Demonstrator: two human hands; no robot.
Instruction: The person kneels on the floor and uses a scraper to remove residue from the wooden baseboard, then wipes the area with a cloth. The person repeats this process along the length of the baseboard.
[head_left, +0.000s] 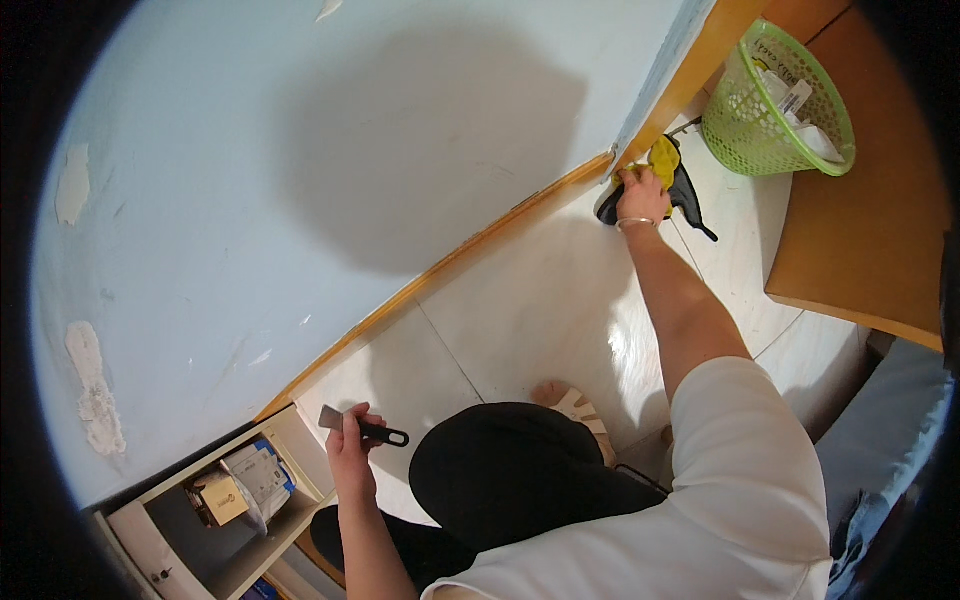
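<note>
My left hand (351, 444) grips a small scraper (384, 433) with a flat metal blade and a black handle that has a hanging slot. It is held above the floor, beside an open-fronted cabinet. Far forward on the right, my right hand (643, 195) reaches down to the floor at the wall's end. Its fingers are curled on a yellow-and-black cloth item (664, 161), possibly a work glove or bag; the hand hides part of it. The light blue wall (225, 187) has bare patches (95, 390) where paint has come off.
A wooden skirting board (442, 268) runs along the wall's foot. A green perforated basket (750, 127) holding white items stands at the upper right, next to a brown wooden panel (862, 247). Boxes (221, 501) sit inside the cabinet (306, 450). Tiles (517, 315) cover the floor.
</note>
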